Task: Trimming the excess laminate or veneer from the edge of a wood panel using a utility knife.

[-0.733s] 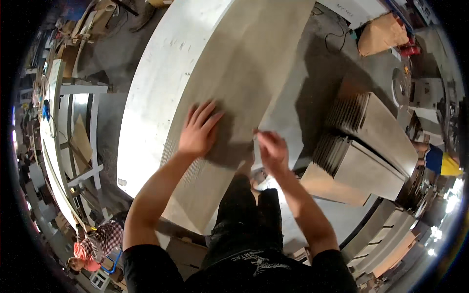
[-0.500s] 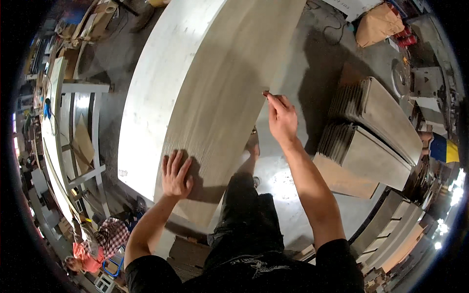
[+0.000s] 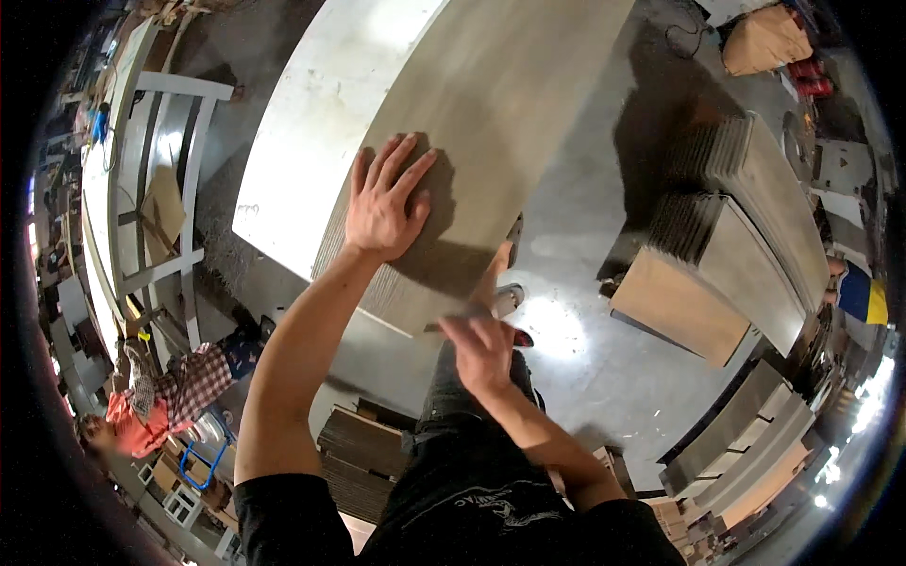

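A long greyish-brown wood-grain board (image 3: 491, 123) lies on a white tabletop (image 3: 311, 123) and sticks out past its right side. My left hand (image 3: 385, 209) rests flat on the board near its left edge, with the fingers spread. Just off the board's near right corner is my right hand (image 3: 483, 357), blurred by motion. Its thumb and fingers look pinched together. A small dark bit shows at the fingertips, too small and smeared to name.
Stacks of grey panels (image 3: 746, 255) stand to my right, with a tan panel (image 3: 675, 307) in front. More boards (image 3: 363, 443) are piled by my legs. A white frame bench (image 3: 193, 179) stands at left. Another person (image 3: 142, 415) is at lower left; a blue-and-yellow garment (image 3: 859, 292) shows at far right.
My left hand has slid farther forward along the board. My right hand has come back from the board's right edge to its near corner. The view has shifted somewhat.
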Available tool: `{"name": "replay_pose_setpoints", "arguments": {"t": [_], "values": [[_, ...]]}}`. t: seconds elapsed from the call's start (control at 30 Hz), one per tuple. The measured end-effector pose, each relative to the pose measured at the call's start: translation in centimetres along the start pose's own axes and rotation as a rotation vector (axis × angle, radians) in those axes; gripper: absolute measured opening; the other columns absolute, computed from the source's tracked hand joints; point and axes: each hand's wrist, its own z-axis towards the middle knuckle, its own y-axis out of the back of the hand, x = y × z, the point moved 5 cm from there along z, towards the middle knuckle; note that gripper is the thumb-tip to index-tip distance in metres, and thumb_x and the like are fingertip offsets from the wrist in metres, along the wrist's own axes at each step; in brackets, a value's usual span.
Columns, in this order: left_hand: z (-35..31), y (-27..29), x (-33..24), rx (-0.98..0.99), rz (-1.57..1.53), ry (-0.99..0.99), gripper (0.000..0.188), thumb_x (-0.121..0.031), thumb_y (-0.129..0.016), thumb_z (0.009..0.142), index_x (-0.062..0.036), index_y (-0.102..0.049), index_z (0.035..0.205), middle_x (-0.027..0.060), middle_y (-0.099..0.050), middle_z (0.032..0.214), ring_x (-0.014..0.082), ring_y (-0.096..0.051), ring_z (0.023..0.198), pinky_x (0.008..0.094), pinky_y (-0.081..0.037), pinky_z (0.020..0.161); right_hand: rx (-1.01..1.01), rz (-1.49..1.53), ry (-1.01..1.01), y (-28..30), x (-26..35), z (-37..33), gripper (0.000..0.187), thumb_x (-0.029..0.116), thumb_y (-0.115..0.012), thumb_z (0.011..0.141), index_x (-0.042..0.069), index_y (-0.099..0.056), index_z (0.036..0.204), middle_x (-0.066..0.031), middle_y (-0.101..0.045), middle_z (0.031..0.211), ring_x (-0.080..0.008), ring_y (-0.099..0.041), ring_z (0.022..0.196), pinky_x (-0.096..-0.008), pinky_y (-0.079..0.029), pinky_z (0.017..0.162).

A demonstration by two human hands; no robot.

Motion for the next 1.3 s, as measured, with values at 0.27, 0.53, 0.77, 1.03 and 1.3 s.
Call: {"name": "replay_pose_setpoints", "arguments": {"t": [0.27,0.53,0.77,1.03,1.3], "values": [[-0.8,-0.5,-0.1,-0.01,-0.015,-0.032,0.062,-0.021,-0.061,0.091,-0.0208,-0.049,0.152,0.0096,-0.039,0.162,0.0315,-0.032,0.153,0.0544,-0.018,0.127,0.495,0.15,-0.065,-3.2,2.1,-11.7,0.031,0.004,-0.068,0.086,0.017,-0.078,0.113,-0.0024,-0.068,0.095,-0.0222,-0.067,0.09,-0.0416,-0.048,0.079],[-1.7,-0.1,-0.2,-0.124,-0.036,-0.049,0.057,-0.02,-0.06,0.092,-0.0191,-0.053,0.148,0.0109,-0.047,0.157,0.0323,-0.037,0.149,0.0522,-0.022,0.126,-0.199,-0.013,0.052,3.4,-4.8,3.6,0.028,-0.01,-0.066,0.089,0.004,-0.072,0.113,-0.0143,-0.07,0.1,-0.03,-0.067,0.089,-0.0377,-0.052,0.079],[-2.0,0.0,0.1,-0.17,-0.026,-0.032,0.052,-0.022,-0.062,0.093,-0.0194,-0.056,0.145,0.0092,-0.049,0.155,0.0287,-0.039,0.148,0.0491,-0.023,0.127,-0.044,-0.28,0.101,1.6,-5.1,2.7,0.026,0.009,-0.068,0.089,0.01,-0.075,0.114,-0.0094,-0.07,0.106,-0.0264,-0.064,0.093,-0.0383,-0.044,0.082],[-2.2,-0.2,-0.3,-0.188,-0.01,-0.053,0.05,-0.022,-0.06,0.094,-0.0198,-0.057,0.143,0.005,-0.05,0.154,0.0253,-0.041,0.147,0.0489,-0.024,0.126,0.299,0.032,0.009,-3.4,2.9,-12.9,0.037,0.009,-0.071,0.087,0.023,-0.075,0.122,-0.001,-0.066,0.099,-0.0212,-0.063,0.094,-0.0426,-0.046,0.09],[-2.1,0.1,-1.1,-0.153,0.078,-0.067,0.054,-0.017,-0.057,0.094,-0.0186,-0.052,0.148,0.0084,-0.046,0.157,0.0322,-0.04,0.146,0.0523,-0.027,0.123,-0.014,0.569,-0.955,7.9,-5.3,-16.2,0.034,0.02,-0.073,0.097,0.005,-0.066,0.128,-0.0035,-0.074,0.091,-0.0088,-0.065,0.073,-0.0225,-0.052,0.063]]}}
